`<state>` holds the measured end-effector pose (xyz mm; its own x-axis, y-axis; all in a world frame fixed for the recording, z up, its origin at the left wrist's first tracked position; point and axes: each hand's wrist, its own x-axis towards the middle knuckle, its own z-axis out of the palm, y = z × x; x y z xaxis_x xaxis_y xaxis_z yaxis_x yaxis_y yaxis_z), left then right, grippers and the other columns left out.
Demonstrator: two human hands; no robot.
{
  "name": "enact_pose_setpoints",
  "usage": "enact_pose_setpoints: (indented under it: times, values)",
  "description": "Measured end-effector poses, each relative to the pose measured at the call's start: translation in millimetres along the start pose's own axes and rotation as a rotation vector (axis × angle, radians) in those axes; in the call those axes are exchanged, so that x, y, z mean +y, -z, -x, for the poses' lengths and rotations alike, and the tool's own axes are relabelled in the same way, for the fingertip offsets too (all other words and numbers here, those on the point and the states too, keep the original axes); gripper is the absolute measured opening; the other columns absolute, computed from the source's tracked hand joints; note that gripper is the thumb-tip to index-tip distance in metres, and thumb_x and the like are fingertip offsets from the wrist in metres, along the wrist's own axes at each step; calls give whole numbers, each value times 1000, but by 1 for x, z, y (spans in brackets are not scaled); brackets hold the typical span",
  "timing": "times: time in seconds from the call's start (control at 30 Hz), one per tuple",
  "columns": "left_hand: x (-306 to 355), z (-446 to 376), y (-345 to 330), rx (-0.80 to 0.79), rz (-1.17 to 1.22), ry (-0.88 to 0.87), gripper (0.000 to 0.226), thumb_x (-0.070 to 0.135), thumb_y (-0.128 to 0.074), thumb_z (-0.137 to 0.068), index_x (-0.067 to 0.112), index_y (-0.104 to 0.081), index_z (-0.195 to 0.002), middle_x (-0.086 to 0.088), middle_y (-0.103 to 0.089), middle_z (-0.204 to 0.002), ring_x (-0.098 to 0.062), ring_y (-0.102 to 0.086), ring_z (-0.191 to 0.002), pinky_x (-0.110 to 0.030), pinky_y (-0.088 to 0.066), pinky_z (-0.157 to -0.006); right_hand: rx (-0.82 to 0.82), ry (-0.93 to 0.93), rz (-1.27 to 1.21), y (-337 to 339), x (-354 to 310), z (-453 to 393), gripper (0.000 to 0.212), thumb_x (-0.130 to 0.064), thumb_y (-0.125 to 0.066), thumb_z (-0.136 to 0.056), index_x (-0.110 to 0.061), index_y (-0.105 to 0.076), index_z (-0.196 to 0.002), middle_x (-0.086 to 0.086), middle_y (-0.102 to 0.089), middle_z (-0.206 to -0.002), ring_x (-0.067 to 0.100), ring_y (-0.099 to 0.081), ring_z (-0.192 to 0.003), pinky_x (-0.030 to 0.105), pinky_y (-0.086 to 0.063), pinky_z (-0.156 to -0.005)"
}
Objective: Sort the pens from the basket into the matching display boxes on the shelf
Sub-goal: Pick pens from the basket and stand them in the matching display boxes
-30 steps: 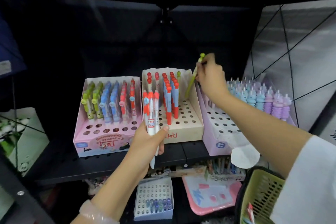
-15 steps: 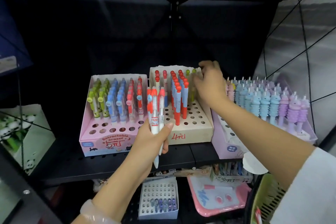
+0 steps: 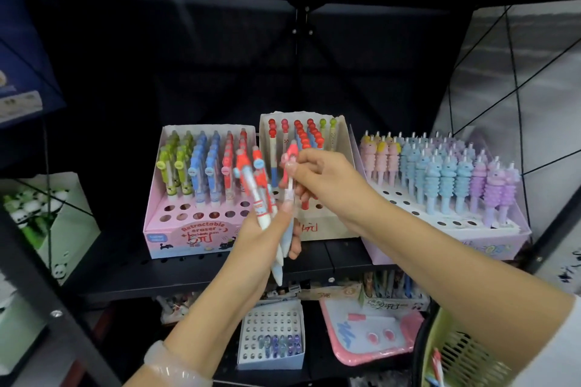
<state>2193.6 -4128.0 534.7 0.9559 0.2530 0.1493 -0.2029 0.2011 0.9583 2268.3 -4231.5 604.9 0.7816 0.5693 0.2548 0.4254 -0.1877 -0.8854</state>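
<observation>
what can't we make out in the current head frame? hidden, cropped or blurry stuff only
Head view:
- Middle display box: its front holes and label are hidden by the right hand and left hand.
- Pen pinched by the right hand: motion-blurred, print unreadable.
- Pens in the left hand: overlapping and blurred, count unclear.
- Green basket: cut off by the bottom edge and right forearm; contents mostly unseen.
- Lower-shelf box labels: too small.

Three display boxes (image 3: 327, 226) side by side on shelf (image 3: 188, 273), basket (image 3: 452, 352) lower right
</observation>
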Motion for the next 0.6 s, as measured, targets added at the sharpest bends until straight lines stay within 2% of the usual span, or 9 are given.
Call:
enact_pose_setpoints:
  times: [0.13, 0.3, 0.4, 0.47, 0.53, 0.6]
  values:
    - [8, 5, 19, 99, 58, -1, 15, 19, -57, -87, 5, -54, -84, 2, -55, -57, -6, -43, -44, -18, -39, -43, 16, -23, -158, -9, -5, -3, 23, -25, -51, -95, -5, -62, -98, 5, -61, -73, 6, -58, -57, 18, -51, -58]
    - [15, 11, 38, 198, -57, -36, 13, 17, -56, -91, 6, -53, -85, 4, -59, -55, -7, -45, -42, -19, -41, -42, 113, 20, -68, -32, -20, -14, 18, -25, -54, -93, -8, -61, -90, 2, -63, -68, 4, -60, -55, 16, -52, -56]
    - [16, 18, 57, 259, -90, -6, 17, 22, -53, -93, 9, -58, -83, -1, -64, -62, -10, -45, -42, -22, -41, -42, 207, 156, 18, -31, -36, -25, 14, -20, -48, -96, -16, -59, -89, -4, -64, -70, 2, -60, -58, 16, -50, -57]
    - [17, 24, 67, 265, -74, 15, 32, 26, -53, -93, 14, -64, -65, -3, -67, -66, -10, -45, -42, -22, -43, -43, 258, 237, 145, -28, -41, -33, 12, -18, -47, -96, -17, -59, -95, -6, -64, -72, 4, -62, -65, 19, -52, -65]
    - [19, 29, 73, 271, -66, 47, 46, 27, -53, -92, 17, -67, -49, -6, -65, -63, -10, -45, -42, -23, -43, -45, 230, 231, 203, -33, -37, -38, 16, -16, -47, -96, -11, -60, -103, -7, -63, -72, 3, -60, -65, 18, -50, -67]
    - [21, 32, 77, 281, -35, 60, 38, 25, -53, -92, 20, -72, -60, -4, -61, -59, -11, -44, -42, -23, -41, -44, 177, 188, 249, -43, -24, -39, 18, -14, -47, -96, -6, -60, -106, -4, -63, -74, 4, -60, -65, 24, -52, -71]
